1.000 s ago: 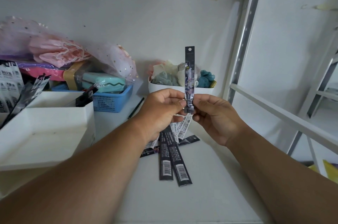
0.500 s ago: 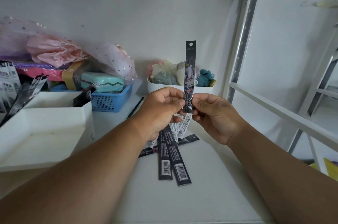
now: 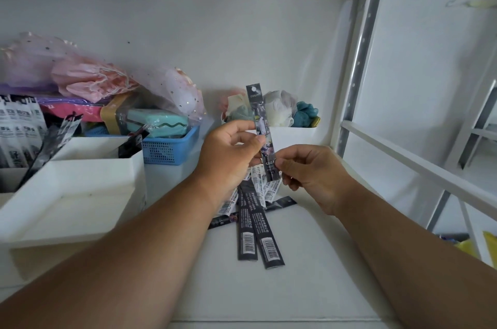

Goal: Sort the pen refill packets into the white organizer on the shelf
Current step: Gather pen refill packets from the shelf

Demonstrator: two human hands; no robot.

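Observation:
A long dark pen refill packet (image 3: 258,108) stands nearly upright above the shelf, tilted slightly left at its top. My left hand (image 3: 228,156) pinches its middle between thumb and fingers. My right hand (image 3: 314,175) pinches its lower end. Beneath my hands, several more dark refill packets (image 3: 258,232) lie fanned out on the white shelf, barcodes facing up. The white organizer (image 3: 80,194) stands at the left; its back compartments hold several packets (image 3: 18,135), and its front tray shows a bare floor.
A blue basket (image 3: 172,148) with a teal case sits behind the organizer, under pink and purple bags (image 3: 88,81). A white tub (image 3: 293,135) of fabric items stands at the back. A metal upright (image 3: 357,59) and a white rail (image 3: 419,167) bound the right side.
The held packet has tilted from straight upright to leaning left, and my left hand has shifted up along it. My right hand has moved a little right and lower.

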